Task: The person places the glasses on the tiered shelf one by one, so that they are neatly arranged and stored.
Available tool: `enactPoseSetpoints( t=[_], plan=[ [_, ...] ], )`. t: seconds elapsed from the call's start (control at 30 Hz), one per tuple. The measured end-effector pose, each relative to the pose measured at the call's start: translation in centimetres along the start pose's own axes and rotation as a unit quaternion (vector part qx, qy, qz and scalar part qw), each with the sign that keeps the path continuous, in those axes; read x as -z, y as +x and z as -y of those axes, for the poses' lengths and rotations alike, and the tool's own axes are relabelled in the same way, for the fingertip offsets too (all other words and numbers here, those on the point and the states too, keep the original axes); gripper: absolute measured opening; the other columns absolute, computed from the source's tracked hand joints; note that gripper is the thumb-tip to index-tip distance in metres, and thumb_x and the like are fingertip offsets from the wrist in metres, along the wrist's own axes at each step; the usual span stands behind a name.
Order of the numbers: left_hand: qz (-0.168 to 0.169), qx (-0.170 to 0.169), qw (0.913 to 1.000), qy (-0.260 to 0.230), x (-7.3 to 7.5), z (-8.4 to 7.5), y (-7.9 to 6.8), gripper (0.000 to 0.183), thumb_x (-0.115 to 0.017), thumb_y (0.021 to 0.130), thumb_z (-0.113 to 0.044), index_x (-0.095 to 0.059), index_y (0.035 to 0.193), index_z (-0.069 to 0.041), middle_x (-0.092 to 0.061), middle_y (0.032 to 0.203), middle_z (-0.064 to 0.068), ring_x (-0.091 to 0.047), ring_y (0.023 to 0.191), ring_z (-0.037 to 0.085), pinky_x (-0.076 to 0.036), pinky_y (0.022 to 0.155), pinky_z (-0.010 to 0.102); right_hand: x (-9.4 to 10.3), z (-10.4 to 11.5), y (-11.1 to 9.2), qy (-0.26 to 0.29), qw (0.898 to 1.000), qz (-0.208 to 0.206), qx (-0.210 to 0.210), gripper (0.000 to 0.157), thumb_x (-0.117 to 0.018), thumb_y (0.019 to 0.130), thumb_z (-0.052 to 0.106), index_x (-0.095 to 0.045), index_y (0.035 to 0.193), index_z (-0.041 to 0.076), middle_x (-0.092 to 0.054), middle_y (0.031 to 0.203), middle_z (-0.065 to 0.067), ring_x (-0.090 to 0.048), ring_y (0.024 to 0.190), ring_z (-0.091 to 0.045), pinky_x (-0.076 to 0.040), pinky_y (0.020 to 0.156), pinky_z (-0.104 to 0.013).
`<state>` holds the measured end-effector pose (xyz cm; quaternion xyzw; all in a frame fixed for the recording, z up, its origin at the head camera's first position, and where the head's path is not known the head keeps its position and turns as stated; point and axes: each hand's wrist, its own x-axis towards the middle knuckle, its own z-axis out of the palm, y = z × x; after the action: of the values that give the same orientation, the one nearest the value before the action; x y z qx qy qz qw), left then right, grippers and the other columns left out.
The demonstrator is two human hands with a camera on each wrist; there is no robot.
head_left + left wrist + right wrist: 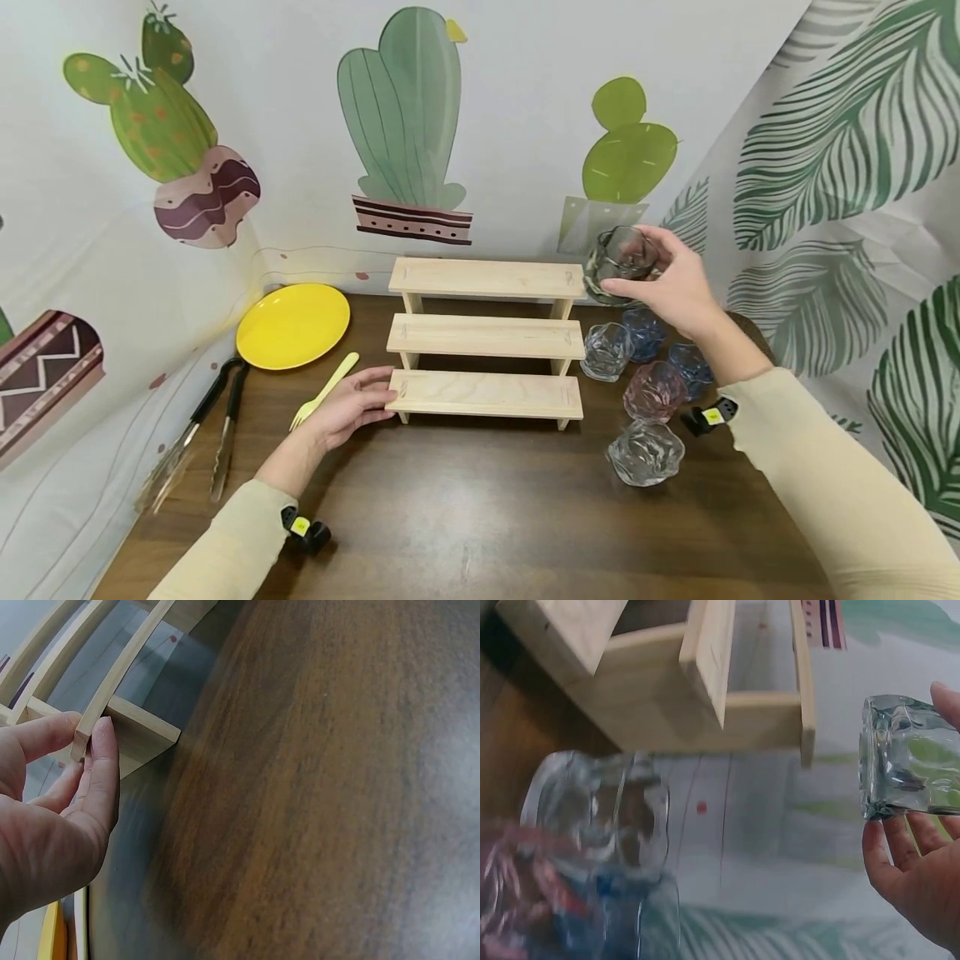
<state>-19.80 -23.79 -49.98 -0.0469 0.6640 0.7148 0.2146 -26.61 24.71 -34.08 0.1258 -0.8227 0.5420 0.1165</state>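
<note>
A three-step wooden shelf (484, 393) stands on the table against the wall. My left hand (356, 406) pinches the left end of its lowest board, thumb and fingers on opposite faces in the left wrist view. In my right hand (678, 279) is a smoky grey glass (628, 254), gripped around its side and held in the air beside the right end of the top board. Below that hand stand a clear glass (606, 352), blue glasses (643, 333), a pink glass (655, 392) and another clear glass (645, 452), close together at the shelf's right.
On the left lie a yellow plate (293, 326), a pale yellow fork (325, 390) and black-handled tongs (217, 429). A cloth printed with cacti and leaves (517, 125) hangs behind the brown table (480, 508).
</note>
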Motion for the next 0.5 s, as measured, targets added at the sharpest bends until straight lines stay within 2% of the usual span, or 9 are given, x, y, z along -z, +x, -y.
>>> enactPoseSetpoints(
  t=[0.23, 0.5],
  plan=[
    [0.001, -0.003, 1.0, 0.005, 0.1, 0.0, 0.1, 0.067, -0.068, 0.1, -0.005, -0.034, 0.157, 0.003, -0.054, 0.137, 0.024, -0.068, 0.102, 0.021, -0.061, 0.085, 0.033, -4.2, 0.7, 1.9, 0.017, 0.999, 0.033, -0.005, 0.087, -0.093, 0.08, 0.015, -0.046, 0.154, 0.012, -0.064, 0.132, -0.016, -0.058, 0.114, -0.018, -0.049, 0.089, -0.023],
    [0.0, -0.002, 1.0, 0.005, 0.0, 0.0, 0.2, 0.066, -0.067, 0.1, -0.005, -0.034, 0.157, 0.003, -0.054, 0.136, 0.024, -0.068, 0.102, 0.021, -0.061, 0.085, 0.033, -8.6, 1.4, 3.7, 0.036, 0.998, 0.05, 0.01, 0.089, -0.095, 0.078, 0.02, -0.048, 0.153, 0.011, -0.064, 0.133, -0.015, -0.059, 0.116, -0.021, -0.048, 0.097, -0.03]
  ],
)
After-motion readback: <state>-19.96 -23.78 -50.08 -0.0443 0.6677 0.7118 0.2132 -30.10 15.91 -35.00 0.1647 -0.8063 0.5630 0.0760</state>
